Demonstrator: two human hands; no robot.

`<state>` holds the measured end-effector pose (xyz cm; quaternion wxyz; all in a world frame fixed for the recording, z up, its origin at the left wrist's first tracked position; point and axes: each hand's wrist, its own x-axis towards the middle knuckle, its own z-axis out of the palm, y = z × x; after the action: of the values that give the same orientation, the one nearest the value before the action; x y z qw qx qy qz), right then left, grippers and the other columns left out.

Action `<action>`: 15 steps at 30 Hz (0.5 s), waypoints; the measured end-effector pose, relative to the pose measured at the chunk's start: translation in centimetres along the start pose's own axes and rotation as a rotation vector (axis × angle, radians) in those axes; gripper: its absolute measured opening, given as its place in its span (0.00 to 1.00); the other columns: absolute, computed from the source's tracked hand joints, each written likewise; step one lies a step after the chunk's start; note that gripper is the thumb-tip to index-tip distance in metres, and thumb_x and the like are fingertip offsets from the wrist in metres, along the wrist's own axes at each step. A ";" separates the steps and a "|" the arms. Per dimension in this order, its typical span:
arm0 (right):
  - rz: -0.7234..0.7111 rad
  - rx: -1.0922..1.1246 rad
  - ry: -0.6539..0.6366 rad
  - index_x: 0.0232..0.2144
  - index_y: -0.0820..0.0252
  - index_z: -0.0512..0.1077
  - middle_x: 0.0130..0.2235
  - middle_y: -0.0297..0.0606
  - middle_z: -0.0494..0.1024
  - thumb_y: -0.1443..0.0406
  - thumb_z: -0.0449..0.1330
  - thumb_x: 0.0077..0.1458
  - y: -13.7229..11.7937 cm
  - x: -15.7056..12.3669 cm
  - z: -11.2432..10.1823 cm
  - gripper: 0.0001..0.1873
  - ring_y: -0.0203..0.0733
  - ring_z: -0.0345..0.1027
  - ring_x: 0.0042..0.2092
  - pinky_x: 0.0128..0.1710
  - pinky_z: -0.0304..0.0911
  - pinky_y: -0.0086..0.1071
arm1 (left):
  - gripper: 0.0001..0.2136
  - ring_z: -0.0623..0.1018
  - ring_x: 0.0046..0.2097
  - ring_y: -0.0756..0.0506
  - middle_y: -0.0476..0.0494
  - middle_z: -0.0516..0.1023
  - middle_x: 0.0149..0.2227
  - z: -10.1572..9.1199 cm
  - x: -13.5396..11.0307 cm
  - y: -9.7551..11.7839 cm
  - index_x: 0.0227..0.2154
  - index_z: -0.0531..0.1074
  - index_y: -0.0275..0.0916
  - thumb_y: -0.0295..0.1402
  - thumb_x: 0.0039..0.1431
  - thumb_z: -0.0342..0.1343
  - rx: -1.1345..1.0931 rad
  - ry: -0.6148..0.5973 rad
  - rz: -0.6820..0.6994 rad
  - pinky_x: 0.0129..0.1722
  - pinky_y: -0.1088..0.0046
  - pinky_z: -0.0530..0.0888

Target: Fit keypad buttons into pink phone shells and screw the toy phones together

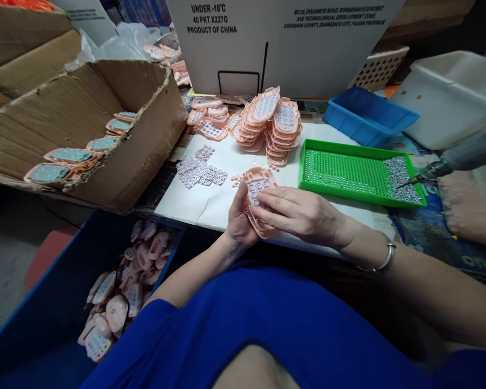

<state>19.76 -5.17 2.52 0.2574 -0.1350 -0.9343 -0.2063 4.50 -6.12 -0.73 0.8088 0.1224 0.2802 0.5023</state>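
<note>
My left hand (pixel 242 221) is closed around the edge of a pink plastic casing (pixel 261 228), tilted up over the front of the white work surface. A pale rubber keypad (pixel 254 189) with rows of buttons lies in the casing. Across it, the fingers of my right hand (pixel 297 212) press together on the keypad and casing; the thumb is mostly hidden. Left of my hands, several loose keypads (pixel 200 173) lie in a pile, with small round pieces (pixel 205 152) behind them. Beyond my hands rise stacks of pink casings fitted with keypads (pixel 263 111).
A green tray (pixel 362 197) holds small screws (pixel 399 175); an electric screwdriver (pixel 449 162) hangs above its right end. Behind it sits a blue bin (pixel 366 116). At left stands a cardboard box (pixel 146 140) of casings. Below, a large blue container (pixel 36 319) holds pink assembled pieces (pixel 132 281).
</note>
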 end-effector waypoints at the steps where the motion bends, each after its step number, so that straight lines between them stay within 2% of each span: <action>1: 0.030 0.025 0.025 0.45 0.61 0.75 0.44 0.44 0.82 0.73 0.50 0.64 -0.3 -0.2 0.5 0.14 0.41 0.76 0.48 0.49 0.75 0.39 | 0.21 0.79 0.51 0.43 0.43 0.80 0.37 0.0 -0.1 0.0 0.41 0.75 0.38 0.52 0.60 0.52 -0.014 0.003 0.009 0.45 0.70 0.77; 5: 0.136 0.131 0.088 0.44 0.63 0.75 0.47 0.47 0.82 0.71 0.51 0.65 -1.3 -1.0 1.9 0.13 0.43 0.75 0.52 0.52 0.73 0.44 | 0.20 0.80 0.50 0.43 0.42 0.81 0.36 -0.3 -0.3 0.0 0.39 0.75 0.36 0.50 0.61 0.51 -0.030 0.028 0.013 0.43 0.72 0.77; 8: 0.218 0.253 0.121 0.44 0.62 0.75 0.47 0.47 0.82 0.69 0.50 0.66 -1.4 -0.9 1.3 0.13 0.42 0.76 0.52 0.53 0.73 0.43 | 0.23 0.80 0.49 0.41 0.39 0.81 0.37 -0.6 -0.4 0.4 0.40 0.75 0.36 0.53 0.59 0.51 0.001 0.028 0.009 0.44 0.67 0.78; 9: 0.296 0.289 0.141 0.44 0.60 0.74 0.47 0.45 0.82 0.69 0.51 0.66 -1.2 -0.9 0.8 0.13 0.41 0.76 0.51 0.54 0.72 0.43 | 0.25 0.81 0.48 0.40 0.39 0.81 0.38 -0.7 -0.4 0.7 0.41 0.75 0.37 0.55 0.58 0.51 0.017 0.025 0.038 0.44 0.65 0.78; 12: 0.661 0.294 0.210 0.44 0.53 0.75 0.45 0.39 0.83 0.69 0.52 0.65 -0.2 -1.1 -0.4 0.13 0.39 0.78 0.47 0.48 0.73 0.38 | 0.31 0.82 0.40 0.40 0.37 0.82 0.40 -1.3 -0.4 2.0 0.46 0.74 0.38 0.61 0.57 0.46 0.072 0.010 0.147 0.38 0.64 0.79; 13: 0.756 0.270 0.186 0.43 0.53 0.75 0.43 0.38 0.83 0.68 0.52 0.65 0.3 -1.3 -0.6 0.12 0.39 0.78 0.45 0.45 0.73 0.36 | 0.32 0.82 0.36 0.41 0.37 0.82 0.40 -1.5 -0.4 2.4 0.47 0.73 0.39 0.62 0.57 0.45 0.087 0.011 0.171 0.35 0.65 0.78; 15: 0.833 0.222 0.019 0.42 0.56 0.77 0.42 0.40 0.83 0.67 0.53 0.64 1.1 -1.7 -0.2 0.12 0.42 0.78 0.42 0.42 0.72 0.36 | 0.34 0.81 0.32 0.43 0.37 0.82 0.39 -2.0 -0.3 3.2 0.50 0.73 0.39 0.63 0.58 0.42 0.101 0.031 0.206 0.32 0.67 0.78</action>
<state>21.62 -4.57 2.13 0.3403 -0.4701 -0.8142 0.0155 0.86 -5.08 -0.70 0.7414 0.1834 0.3036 0.5697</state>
